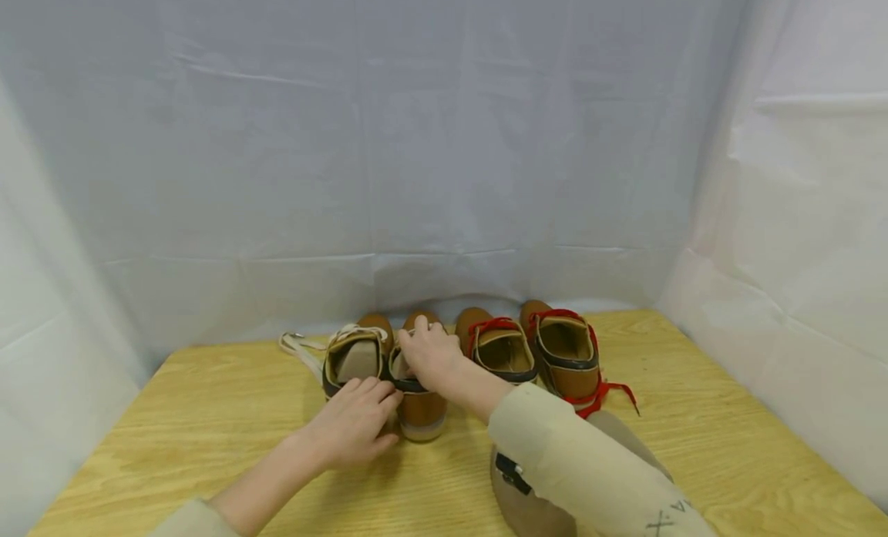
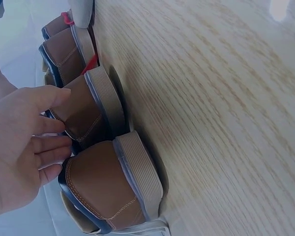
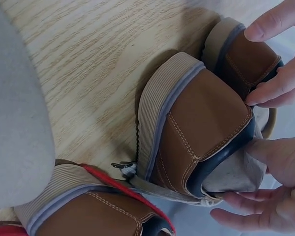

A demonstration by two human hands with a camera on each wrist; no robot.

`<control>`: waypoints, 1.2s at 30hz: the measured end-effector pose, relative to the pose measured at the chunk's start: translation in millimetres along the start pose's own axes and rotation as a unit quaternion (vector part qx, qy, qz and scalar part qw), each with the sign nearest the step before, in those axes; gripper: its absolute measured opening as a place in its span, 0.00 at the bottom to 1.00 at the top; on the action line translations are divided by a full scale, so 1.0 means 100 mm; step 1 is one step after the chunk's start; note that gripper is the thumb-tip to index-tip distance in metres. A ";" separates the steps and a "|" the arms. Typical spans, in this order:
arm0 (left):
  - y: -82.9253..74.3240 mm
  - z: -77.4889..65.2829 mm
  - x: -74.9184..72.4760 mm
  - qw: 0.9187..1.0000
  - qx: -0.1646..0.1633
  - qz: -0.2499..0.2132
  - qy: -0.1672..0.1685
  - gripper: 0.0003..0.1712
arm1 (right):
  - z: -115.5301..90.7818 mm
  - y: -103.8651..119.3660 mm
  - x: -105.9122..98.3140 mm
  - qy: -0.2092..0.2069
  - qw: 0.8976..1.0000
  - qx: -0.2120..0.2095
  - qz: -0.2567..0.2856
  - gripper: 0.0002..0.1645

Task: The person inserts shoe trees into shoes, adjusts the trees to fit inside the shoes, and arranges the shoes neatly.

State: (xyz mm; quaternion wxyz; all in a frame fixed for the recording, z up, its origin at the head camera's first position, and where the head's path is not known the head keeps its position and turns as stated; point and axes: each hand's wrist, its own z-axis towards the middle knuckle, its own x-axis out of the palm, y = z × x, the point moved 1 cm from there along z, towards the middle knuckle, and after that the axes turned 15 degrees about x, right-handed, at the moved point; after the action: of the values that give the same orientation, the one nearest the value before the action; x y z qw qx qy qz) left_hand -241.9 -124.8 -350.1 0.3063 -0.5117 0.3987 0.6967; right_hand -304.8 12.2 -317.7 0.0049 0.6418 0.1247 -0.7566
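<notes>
Brown leather shoes stand in a row. The leftmost shoe [image 1: 375, 321] has white laces and a beige-grey piece inside. Beside it is a second white-laced shoe [image 1: 422, 411], with a soft grey insert [image 3: 233, 173] in its opening. My right hand [image 1: 432, 356] reaches over that opening; in the right wrist view its thumb and fingers pinch the insert from two sides. My left hand [image 1: 355, 425] is at the heels of these two shoes. Its fingers are loosely bent, fingertips near the collars, thumb extended beside the second shoe's heel.
Two red-laced brown shoes [image 1: 573, 383] stand to the right, a red lace [image 1: 602, 398] trailing on the wooden table [image 1: 208, 421]. A taupe rounded item [image 1: 520, 498] with a black buckle-like part lies partly under my right sleeve. A grey-white sheet [image 1: 416, 152] hangs behind.
</notes>
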 end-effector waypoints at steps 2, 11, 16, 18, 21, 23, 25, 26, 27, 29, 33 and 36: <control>0.00 0.00 0.01 1.000 0.000 -0.001 -0.001 0.28 | 0.01 -0.01 0.01 0.008 1.000 -0.003 -0.005 0.27; -0.02 -0.01 0.05 1.000 0.006 -0.002 -0.014 0.28 | 0.03 -0.08 0.04 0.012 0.999 -0.040 -0.026 0.32; -0.02 0.00 0.04 1.000 0.007 0.003 -0.021 0.27 | 0.02 -0.06 0.03 -0.001 0.998 -0.046 -0.034 0.28; -0.02 0.00 0.03 1.000 0.004 0.001 -0.016 0.27 | 0.02 -0.05 0.03 -0.004 0.998 -0.047 -0.038 0.27; -0.02 0.00 0.03 1.000 0.001 -0.002 -0.013 0.27 | 0.02 -0.04 0.03 -0.007 0.998 -0.050 -0.043 0.27; -0.01 -0.01 0.02 1.000 0.001 0.000 -0.012 0.27 | 0.02 -0.04 0.03 -0.007 0.998 -0.052 -0.043 0.27; -0.01 -0.01 0.02 1.000 0.003 0.004 -0.013 0.27 | 0.02 -0.03 0.02 -0.006 0.997 -0.055 -0.046 0.28; 0.00 -0.01 0.02 1.000 0.004 0.005 -0.012 0.27 | 0.02 -0.04 0.02 -0.006 0.997 -0.056 -0.048 0.28; 0.00 -0.01 0.01 1.000 0.005 0.006 -0.012 0.27 | 0.03 -0.04 0.01 -0.006 0.997 -0.058 -0.050 0.28; 0.00 0.00 0.01 1.000 0.007 0.007 -0.012 0.28 | 0.03 -0.05 0.01 -0.010 0.996 -0.063 -0.058 0.29; 0.00 0.00 0.01 1.000 0.008 0.008 -0.007 0.28 | 0.04 -0.07 0.02 -0.024 0.995 -0.069 -0.066 0.31; 0.01 0.01 0.01 1.000 0.006 0.009 0.000 0.29 | 0.05 -0.07 0.03 -0.034 0.995 -0.070 -0.064 0.30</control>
State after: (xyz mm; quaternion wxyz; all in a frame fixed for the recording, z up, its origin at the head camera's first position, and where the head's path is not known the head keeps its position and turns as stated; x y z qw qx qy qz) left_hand -243.8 -124.8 -350.8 0.3030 -0.5057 0.4077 0.6973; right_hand -311.7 18.1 -318.7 0.0056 0.6044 0.2178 -0.7663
